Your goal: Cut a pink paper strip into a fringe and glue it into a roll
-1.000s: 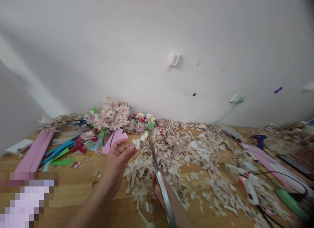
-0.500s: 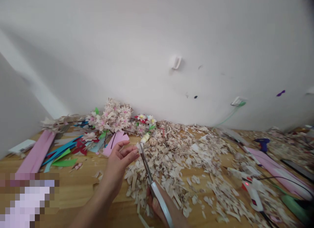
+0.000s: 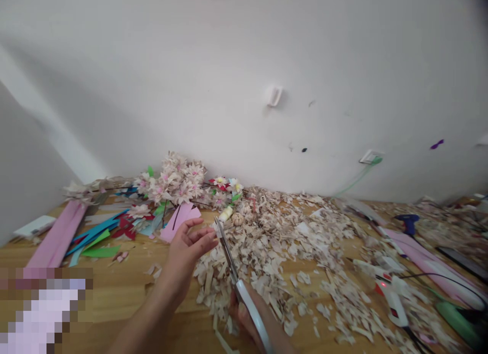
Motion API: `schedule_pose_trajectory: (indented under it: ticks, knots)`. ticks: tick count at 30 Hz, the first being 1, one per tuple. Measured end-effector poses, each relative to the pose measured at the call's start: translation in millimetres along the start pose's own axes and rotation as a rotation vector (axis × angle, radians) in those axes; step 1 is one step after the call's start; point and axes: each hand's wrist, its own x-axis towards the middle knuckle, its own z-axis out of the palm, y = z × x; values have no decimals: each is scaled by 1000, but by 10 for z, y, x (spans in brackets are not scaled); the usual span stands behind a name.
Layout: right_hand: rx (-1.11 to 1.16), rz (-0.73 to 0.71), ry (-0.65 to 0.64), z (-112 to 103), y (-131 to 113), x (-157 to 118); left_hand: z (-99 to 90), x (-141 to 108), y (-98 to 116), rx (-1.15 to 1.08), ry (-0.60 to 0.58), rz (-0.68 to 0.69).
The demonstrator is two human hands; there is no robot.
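Observation:
My right hand (image 3: 247,311) is closed round the handles of a pair of scissors (image 3: 230,257), which point up and away from me. The tips of their blades lie beside the fingertips of my left hand (image 3: 192,242). That hand is pinched, thumb against fingers, on a small pale piece (image 3: 214,228) at the blades; its exact shape is too small to make out. Just beyond the tips lie a small yellowish-white bottle (image 3: 226,214) and a round, ribbed, pale bulb-like thing (image 3: 238,219). Beneath both hands spreads a heap of pale, dry, papery scraps (image 3: 263,252).
Handmade pale flowers with pink centres (image 3: 179,179) stand at the back left, near pink sheets (image 3: 57,237) and blue strips (image 3: 97,232). To the right lie a white glue gun (image 3: 392,298) with a lit red light, its cord, and a blue glue gun (image 3: 408,224). A white wall (image 3: 229,90) rises behind.
Both hands and the scissors have hardly moved. The blades look slightly closer together at the tips, and the left fingers have shifted a touch to the right.

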Motion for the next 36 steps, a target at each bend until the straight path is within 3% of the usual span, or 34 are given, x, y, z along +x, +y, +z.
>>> schedule_pose_trajectory:
  ticks: [5,14,22,27,36]
  knots:
    - [-121,-28,31,32,-46,21,-11,25,15,-3,7,-6]
    - [-399,-48,113,152,-352,-208,-70,45,94,80,-15,-22]
    - [-365,44,-57,70,-165,1,-130,60,162,158,-24,-22]
    - [-332,27,13,68,-177,-28,-181,85,130,171,-48,-26]
    - [-258,22,197,-65,68,160,-196,141,73,219,-38,-38]
